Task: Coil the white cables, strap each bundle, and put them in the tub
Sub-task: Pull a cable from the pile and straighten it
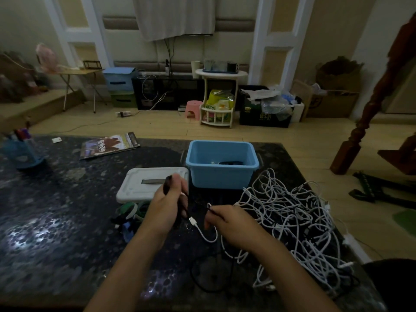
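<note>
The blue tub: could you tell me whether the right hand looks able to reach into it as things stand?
Probably yes. The blue tub stands open just beyond the right hand, its grey lid lying off to the left, with nothing between. But the hand's grip is taken up by a thin dark cable.

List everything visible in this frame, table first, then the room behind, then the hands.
tub: one, light blue, open, far side of table
lid: one, white, left of tub
white cables: tangled pile, table right
straps: several, green and white, below lid
magazine: one, far left of table
pen holder: one, blue, left edge
table: dark, speckled
stool: one, pink, on floor
side stand: one, white, by wall
left hand: grips a dark cable
right hand: pinches the same dark cable
</note>
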`<state>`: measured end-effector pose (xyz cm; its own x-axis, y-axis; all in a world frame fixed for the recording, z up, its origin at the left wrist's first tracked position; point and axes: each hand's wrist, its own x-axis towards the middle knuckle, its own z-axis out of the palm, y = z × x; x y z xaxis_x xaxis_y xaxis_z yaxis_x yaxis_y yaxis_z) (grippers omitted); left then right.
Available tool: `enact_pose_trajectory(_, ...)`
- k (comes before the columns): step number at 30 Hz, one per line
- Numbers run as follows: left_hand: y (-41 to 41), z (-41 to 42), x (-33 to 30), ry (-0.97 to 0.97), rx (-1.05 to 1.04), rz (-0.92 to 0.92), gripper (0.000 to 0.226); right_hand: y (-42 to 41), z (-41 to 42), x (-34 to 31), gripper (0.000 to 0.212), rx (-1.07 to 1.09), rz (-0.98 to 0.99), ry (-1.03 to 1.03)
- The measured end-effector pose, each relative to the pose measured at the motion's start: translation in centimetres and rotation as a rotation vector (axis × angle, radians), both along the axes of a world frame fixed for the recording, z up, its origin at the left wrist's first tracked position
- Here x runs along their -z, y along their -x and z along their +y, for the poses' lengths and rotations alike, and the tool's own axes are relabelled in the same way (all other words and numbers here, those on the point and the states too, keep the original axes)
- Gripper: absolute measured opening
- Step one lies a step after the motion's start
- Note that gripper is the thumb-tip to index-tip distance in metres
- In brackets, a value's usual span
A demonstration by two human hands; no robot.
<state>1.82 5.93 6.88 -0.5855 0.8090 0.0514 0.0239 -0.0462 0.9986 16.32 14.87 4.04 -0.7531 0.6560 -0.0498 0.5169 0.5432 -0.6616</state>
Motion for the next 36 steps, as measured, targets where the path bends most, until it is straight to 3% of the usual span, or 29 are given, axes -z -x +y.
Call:
enact_pose_trajectory(7,-0.8,0.0,-0.1,-0.174,0.091,-0.192,0.041,0.6,-1.7,0.9,0.023,-0.116,-0.166,-0.178)
enact_pose_trajectory(11,-0.3,-0.1,-0.2,-0.133,0.004,-0.109,0.041,0.6,-1.6,0.5,0.021,-0.115,-0.156,-0.173)
enact_pose_trajectory(13,0.5,-0.2,-0.2,-0.065,-0.088,0.021,0.045,0.2,-1.2,0.2,0.021,-0.089,-0.085,-0.036)
enact_pose_trajectory(16,1.7,-0.6,-0.1,0.063,-0.238,0.381,0.041,-0.2,-1.2,-0.8,0.024,-0.142,0.077,0.212)
enact_pose_trajectory(21,2.2,-0.5,1.0,0.214,-0.118,0.623,0.066,0.0,-1.5,-2.1,0.021,-0.098,0.363,0.458)
enact_pose_trajectory(25,1.6,-0.1,1.6,0.24,0.042,0.573,0.064,-0.6,-1.4,-2.9,0.024,-0.092,0.421,0.296)
enact_pose_trajectory(29,1.3,-0.1,1.5,0.222,0.163,0.492,0.081,-0.3,-1.1,-2.5,0.017,-0.044,0.492,-0.028)
enact_pose_trajectory(30,1.1,-0.1,1.4,0.208,0.195,0.454,0.076,-0.2,-1.1,-2.3,0.015,-0.024,0.514,-0.079)
enact_pose_trajectory(33,0.7,0.1,1.3,0.25,0.316,0.448,0.029,-0.4,-0.7,-2.2,0.011,0.018,0.561,-0.207)
enact_pose_trajectory(36,0.7,0.0,1.8,0.318,0.313,0.567,0.017,-0.5,-0.7,-2.5,0.008,0.016,0.582,-0.266)
